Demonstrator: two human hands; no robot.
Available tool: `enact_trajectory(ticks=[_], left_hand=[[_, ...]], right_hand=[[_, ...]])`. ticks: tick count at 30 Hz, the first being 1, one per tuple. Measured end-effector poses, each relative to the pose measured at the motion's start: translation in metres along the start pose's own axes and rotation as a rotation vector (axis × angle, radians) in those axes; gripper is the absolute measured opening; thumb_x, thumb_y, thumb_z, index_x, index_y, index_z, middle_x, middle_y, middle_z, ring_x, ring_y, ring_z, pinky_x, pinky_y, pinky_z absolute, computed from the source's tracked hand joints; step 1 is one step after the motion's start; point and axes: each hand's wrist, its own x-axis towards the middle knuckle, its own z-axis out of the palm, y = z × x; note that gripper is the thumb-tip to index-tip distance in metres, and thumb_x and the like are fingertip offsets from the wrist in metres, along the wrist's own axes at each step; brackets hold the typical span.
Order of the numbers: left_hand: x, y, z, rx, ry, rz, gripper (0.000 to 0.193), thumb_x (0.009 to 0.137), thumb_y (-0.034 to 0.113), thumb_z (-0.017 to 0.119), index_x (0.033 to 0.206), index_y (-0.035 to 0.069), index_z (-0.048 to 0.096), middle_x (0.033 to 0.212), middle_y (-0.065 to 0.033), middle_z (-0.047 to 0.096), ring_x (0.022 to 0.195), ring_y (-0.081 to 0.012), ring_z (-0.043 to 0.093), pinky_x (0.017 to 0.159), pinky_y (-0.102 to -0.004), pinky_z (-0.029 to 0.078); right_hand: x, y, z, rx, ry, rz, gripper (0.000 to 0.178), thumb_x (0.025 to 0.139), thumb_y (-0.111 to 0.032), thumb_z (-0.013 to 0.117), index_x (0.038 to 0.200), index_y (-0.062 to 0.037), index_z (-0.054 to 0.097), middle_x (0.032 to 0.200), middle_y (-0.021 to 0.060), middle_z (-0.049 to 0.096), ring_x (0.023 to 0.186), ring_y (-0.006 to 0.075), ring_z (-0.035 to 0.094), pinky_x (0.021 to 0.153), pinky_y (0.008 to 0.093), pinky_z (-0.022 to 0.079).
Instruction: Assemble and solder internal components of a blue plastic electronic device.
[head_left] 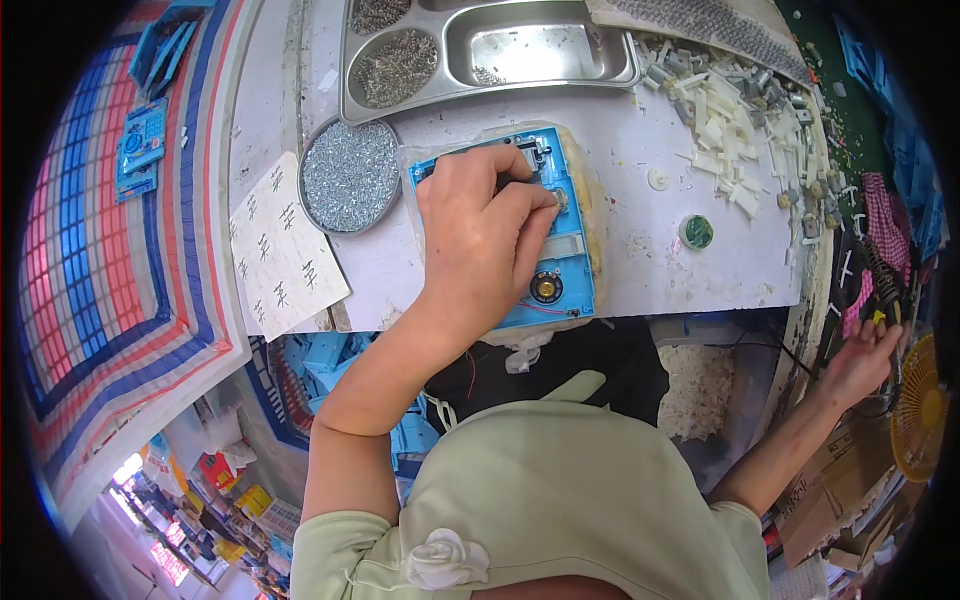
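Note:
A light-blue plastic casing [574,262] lies open on a padded piece on the worktable, a round speaker [546,288] with a red wire in its near end. My left hand [478,225] bends over the casing's far part, thumb and fingers closed down on it. Whatever is between the fingertips is hidden. Out at the far right, my right hand [862,366] reaches with fingers partly stretched and apart. It is beside a dark tool with a cord [882,285] and a yellow part; contact between them is not clear.
A round dish of small silvery screws [350,176] stands left of the casing, by a paper sheet [285,262]. Behind is a metal tray [540,85] with springs. White plastic pieces and small motors [725,135] are heaped right. A green round item [696,232] and yellow basket [918,408] are rightward.

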Motion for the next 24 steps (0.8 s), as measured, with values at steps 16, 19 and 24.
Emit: enact_trajectory(ticks=[16, 19, 24], left_hand=[[-0.006, 0.001, 0.003, 0.084, -0.016, -0.010, 0.018, 0.074, 0.006, 0.081, 0.089, 0.010, 0.073, 0.106, -0.0079, 0.059, 0.097, -0.0254, 0.053, 0.088, -0.0394, 0.035], [-0.003, 0.001, 0.005, 0.076, -0.019, -0.008, 0.018, 0.073, 0.006, 0.081, 0.089, 0.010, 0.073, 0.106, -0.0080, 0.060, 0.098, -0.0256, 0.054, 0.088, -0.0395, 0.035], [-0.005, -0.001, 0.005, 0.082, -0.010, -0.012, 0.019, 0.073, 0.005, 0.081, 0.089, 0.010, 0.073, 0.105, -0.0073, 0.060, 0.097, -0.0257, 0.054, 0.088, -0.0398, 0.036]], right_hand=[[-0.134, -0.020, 0.080, 0.045, -0.375, -0.058, 0.052, 0.100, -0.043, 0.058, 0.128, 0.0001, 0.058, 0.105, 0.0136, 0.066, 0.079, 0.0194, 0.065, 0.075, 0.0354, 0.055], [-0.173, -0.029, 0.149, 0.035, -0.767, 0.028, 0.042, 0.092, -0.027, 0.075, 0.120, 0.0016, 0.062, 0.096, 0.0121, 0.063, 0.077, 0.0181, 0.063, 0.070, 0.0319, 0.051], [-0.173, -0.026, 0.200, -0.003, -1.034, -0.329, 0.028, 0.082, -0.006, 0.079, 0.107, 0.0025, 0.068, 0.077, 0.0106, 0.064, 0.062, 0.0217, 0.056, 0.056, 0.0323, 0.042]])
